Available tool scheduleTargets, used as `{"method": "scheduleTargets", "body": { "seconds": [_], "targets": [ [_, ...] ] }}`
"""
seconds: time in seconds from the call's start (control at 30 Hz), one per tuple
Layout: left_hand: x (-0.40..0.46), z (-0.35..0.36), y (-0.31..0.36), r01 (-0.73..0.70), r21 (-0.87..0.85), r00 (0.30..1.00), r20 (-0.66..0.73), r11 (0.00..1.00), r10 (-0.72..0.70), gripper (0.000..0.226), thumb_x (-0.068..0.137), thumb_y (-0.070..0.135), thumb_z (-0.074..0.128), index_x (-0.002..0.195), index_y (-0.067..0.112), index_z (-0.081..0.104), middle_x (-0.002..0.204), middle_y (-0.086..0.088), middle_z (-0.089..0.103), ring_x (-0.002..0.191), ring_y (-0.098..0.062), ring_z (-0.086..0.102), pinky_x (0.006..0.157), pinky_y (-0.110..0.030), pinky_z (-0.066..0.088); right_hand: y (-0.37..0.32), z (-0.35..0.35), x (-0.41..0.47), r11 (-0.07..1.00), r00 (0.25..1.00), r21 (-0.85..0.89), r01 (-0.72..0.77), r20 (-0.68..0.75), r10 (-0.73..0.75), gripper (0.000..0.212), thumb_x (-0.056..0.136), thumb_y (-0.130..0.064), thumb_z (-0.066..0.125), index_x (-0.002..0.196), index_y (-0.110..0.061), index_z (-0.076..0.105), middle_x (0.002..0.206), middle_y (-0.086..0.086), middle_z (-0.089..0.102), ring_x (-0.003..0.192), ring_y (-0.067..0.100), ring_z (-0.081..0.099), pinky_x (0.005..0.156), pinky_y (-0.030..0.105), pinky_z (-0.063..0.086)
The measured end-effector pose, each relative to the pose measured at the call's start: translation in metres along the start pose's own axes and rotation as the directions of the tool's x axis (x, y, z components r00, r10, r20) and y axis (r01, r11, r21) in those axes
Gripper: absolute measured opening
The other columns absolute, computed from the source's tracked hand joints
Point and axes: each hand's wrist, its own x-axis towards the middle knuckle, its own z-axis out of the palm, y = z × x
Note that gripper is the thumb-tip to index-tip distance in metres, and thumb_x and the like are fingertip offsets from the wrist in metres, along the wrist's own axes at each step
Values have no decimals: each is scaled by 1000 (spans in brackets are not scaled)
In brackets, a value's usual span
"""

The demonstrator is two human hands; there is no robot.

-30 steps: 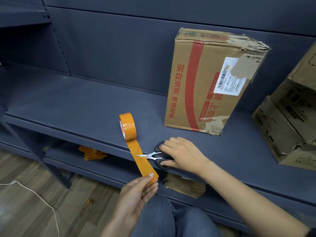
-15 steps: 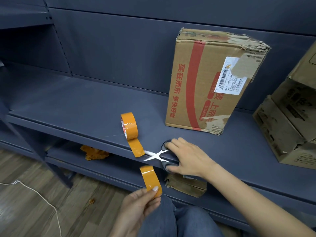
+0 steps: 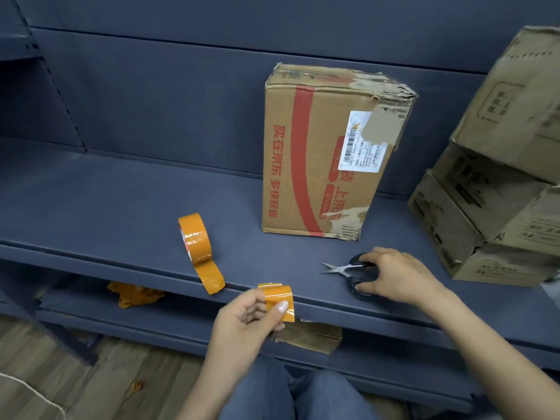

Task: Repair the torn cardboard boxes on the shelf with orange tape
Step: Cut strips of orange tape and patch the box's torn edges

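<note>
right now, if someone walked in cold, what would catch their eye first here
Likely the bright orange tape roll standing on edge near the front of the dark blue shelf, a loose tail hanging over the lip. Next, the cut tape piece pinched in the left hand, while the right hand rests on the scissors. Behind them stands the red-striped cardboard box, its top right corner ragged and torn.
</note>
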Motion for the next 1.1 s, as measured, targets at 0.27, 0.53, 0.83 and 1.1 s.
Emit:
{"method": "scheduleTargets", "body": {
  "seconds": [0.27,0.53,0.83,1.1],
  "targets": [
    [24,38,32,-280,105,954,142,954,264,8,77,25,72,81,32,73,77,7,72,74,-8,67,73,-20,52,28,-4,0,981,999,195,-7,38,0,44,87,-49,66,126,-28,61,122,-11,57,111,10,53,95,29,44],
    [37,53,48,-617,201,780,286,761,556,13,84,28,66,95,31,71,91,10,71,87,-14,68,79,-23,54,-32,-64,-22,397,966,918,24,81,-246,60,82,-58,51,107,-8,73,93,7,75,82,13,66,74,22,51],
    [45,51,50,-648,275,760,287,710,583,10,84,30,66,92,27,72,88,12,70,85,-13,67,76,-19,52,-46,-95,-10,414,948,906,91,50,-316,20,79,-30,72,91,-17,78,100,10,74,102,16,67,93,39,53],
    [58,61,65,-342,239,938,152,909,312,5,80,18,74,77,21,73,74,8,72,71,-7,67,69,-16,51,-42,-120,-13,280,949,907,315,-306,-79,3,82,-10,73,83,-11,76,76,9,73,67,12,63,61,17,51]
  ]
}}
